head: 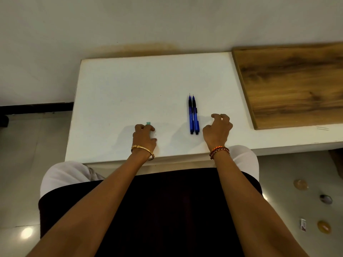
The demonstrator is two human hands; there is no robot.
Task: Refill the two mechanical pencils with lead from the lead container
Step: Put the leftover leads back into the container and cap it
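Observation:
Two blue mechanical pencils (193,115) lie side by side on the white table (144,86), tips pointing away from me. My right hand (218,129) hovers just right of them, fingers curled and apart, holding nothing. A small teal lead container (148,124) lies near the table's front, left of the pencils. My left hand (144,137) rests over it with fingers closing around it, so most of the container is hidden.
A brown wooden board (293,84) lies on the table at the right. A white wall stands behind the table. On the tiled floor at lower right are a few small round objects (323,227) and a small card.

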